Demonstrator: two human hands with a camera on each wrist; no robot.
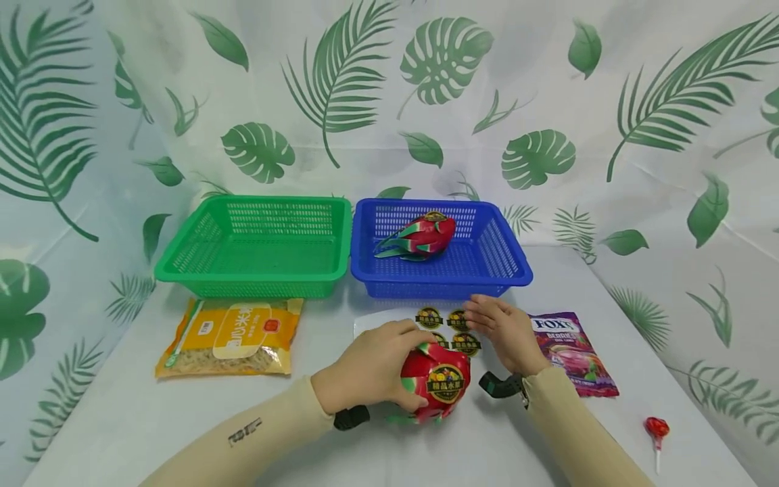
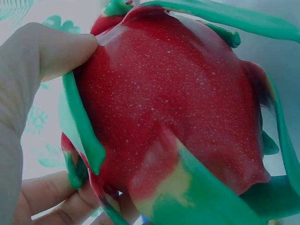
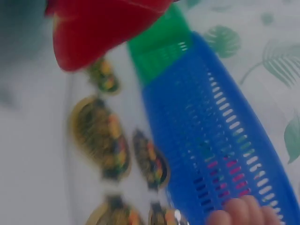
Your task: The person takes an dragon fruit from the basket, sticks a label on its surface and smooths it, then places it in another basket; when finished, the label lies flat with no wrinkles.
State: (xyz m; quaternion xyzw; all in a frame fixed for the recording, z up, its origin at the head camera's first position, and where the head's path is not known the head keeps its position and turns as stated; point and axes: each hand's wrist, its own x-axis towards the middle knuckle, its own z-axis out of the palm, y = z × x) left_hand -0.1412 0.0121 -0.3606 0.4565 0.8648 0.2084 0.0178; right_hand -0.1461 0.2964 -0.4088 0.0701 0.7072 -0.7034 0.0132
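Observation:
My left hand (image 1: 377,362) grips a red dragon fruit (image 1: 414,372) with green leaf tips, just above the table or on it; which of these I cannot tell. A round black-and-gold sticker (image 1: 445,383) is on its side. In the left wrist view the thumb presses the red skin (image 2: 164,93), and the other fingers are partly hidden behind the leaves. My right hand (image 1: 508,335) is apart from the fruit, fingers extended and holding nothing visible, by the right side of a white sheet of round stickers (image 1: 429,318). The right wrist view shows these stickers (image 3: 101,136) blurred.
Behind the sheet stands a blue basket (image 1: 444,279) with another stickered dragon fruit (image 1: 429,237) inside. A green basket (image 1: 252,278) adjoins it on the left. An orange food bag (image 1: 234,338) lies left, a purple candy bag (image 1: 575,355) right, and a red lollipop (image 1: 656,427) front right.

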